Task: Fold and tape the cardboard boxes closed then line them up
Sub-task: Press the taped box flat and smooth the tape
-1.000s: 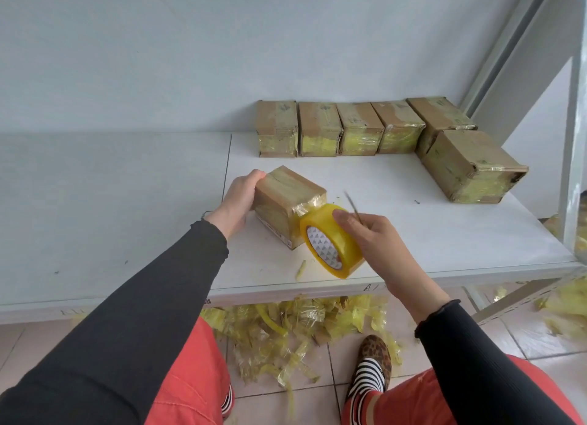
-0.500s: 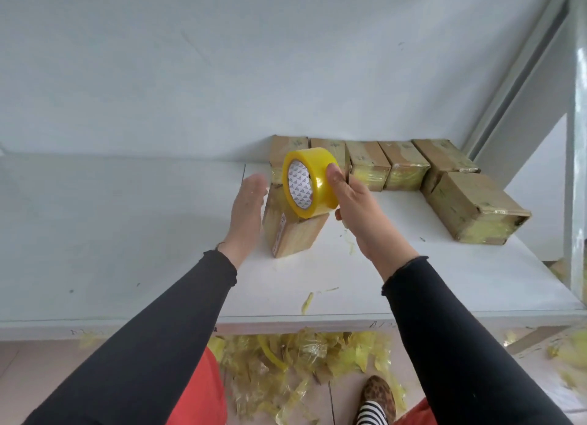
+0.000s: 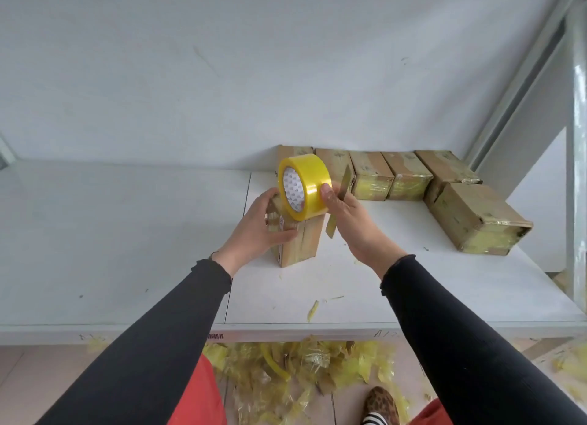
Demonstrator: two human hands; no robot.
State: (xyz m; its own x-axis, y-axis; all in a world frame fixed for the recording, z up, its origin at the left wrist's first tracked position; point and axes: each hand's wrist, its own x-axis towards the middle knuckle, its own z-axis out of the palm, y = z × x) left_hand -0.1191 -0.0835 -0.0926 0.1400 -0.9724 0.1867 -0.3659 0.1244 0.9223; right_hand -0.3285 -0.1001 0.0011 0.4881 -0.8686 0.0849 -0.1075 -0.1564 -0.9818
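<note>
White shelf point(image 3: 127, 250) bears taped boxes point(image 3: 409, 178); tape scraps point(image 3: 313, 310).

Bright, even daylight, soft shadows, wide-angle bending at the edges.

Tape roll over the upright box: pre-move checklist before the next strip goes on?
1. Box standing on end on the table: ok.
2. Left hand grip on the box's side: ok.
3. Tape roll held by the right hand, above the box top: ok.
4. Blade in the same right hand, beside the roll: ok, in hand.
5. Free tape end stuck to the box: cannot tell, hidden by the roll.
6. Space beside the taped boxes at the wall: cannot tell, the roll covers the row's left end.
</note>
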